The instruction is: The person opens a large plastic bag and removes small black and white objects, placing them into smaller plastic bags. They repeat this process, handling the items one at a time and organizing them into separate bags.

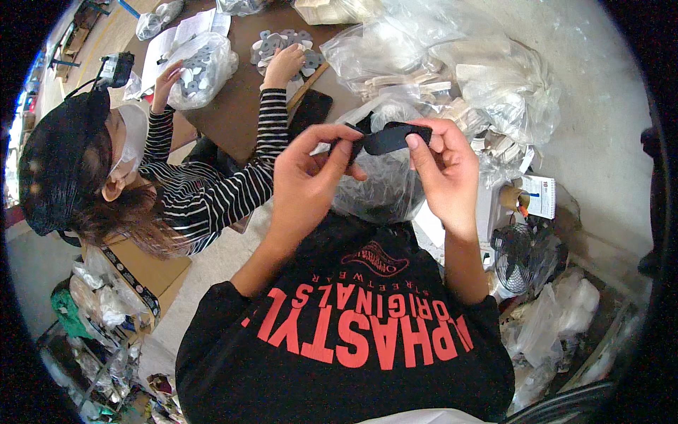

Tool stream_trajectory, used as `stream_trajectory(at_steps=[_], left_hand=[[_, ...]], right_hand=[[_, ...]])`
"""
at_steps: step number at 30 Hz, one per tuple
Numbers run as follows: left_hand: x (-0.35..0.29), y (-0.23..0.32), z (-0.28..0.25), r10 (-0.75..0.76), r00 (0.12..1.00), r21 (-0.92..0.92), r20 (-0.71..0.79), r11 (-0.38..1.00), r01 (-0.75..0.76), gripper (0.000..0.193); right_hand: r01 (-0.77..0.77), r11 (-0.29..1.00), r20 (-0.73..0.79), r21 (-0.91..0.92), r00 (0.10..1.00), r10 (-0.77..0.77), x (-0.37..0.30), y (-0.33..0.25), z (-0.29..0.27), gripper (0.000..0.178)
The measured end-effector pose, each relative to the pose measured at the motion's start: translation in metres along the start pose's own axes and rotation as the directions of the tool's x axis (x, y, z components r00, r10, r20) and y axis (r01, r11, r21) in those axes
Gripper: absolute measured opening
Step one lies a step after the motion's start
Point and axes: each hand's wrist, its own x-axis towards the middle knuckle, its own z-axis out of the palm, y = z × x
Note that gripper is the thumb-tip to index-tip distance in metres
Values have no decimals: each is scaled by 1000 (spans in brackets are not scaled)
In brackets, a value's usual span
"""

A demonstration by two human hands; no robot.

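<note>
Above an open clear plastic bag [378,184], I hold a small curved black piece [385,140] that looks like a flat strip with rounded ends. My right hand [446,169] pinches its right end between thumb and fingers. At the other side, my left hand [308,173] is closed with thumb and forefinger on dark material at the left end. Whether that is the same piece or a second one, I cannot tell. Dark contents show dimly through the bag below my hands.
At left, a co-worker in a striped sleeve [212,198] handles grey flat parts [286,49] on a brown table [236,127]. A bag of similar parts [201,74] lies nearby. Large clear bags [494,78] fill the upper right. A black fan [526,258] stands at right.
</note>
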Motion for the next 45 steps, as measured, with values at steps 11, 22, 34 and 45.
stream_trajectory(at_steps=[11, 22, 34, 45], left_hand=[[-6, -19, 10, -166, 984, -224, 63, 959, 176, 28], [-6, -19, 10, -156, 987, -28, 29, 987, 157, 25], [-7, -39, -31, -163, 979, -43, -124, 986, 159, 23], [-7, -36, -65, -85, 979, -334, -183, 942, 19, 21]], right_hand=[[657, 502, 279, -562, 722, -633, -9, -4, 5, 36], [630, 467, 208, -621, 706, -677, -6, -4, 7, 47], [499, 682, 324, -535, 866, -380, 17, 24, 4, 24], [395, 86, 398, -915, 917, 22, 66, 107, 44, 28]])
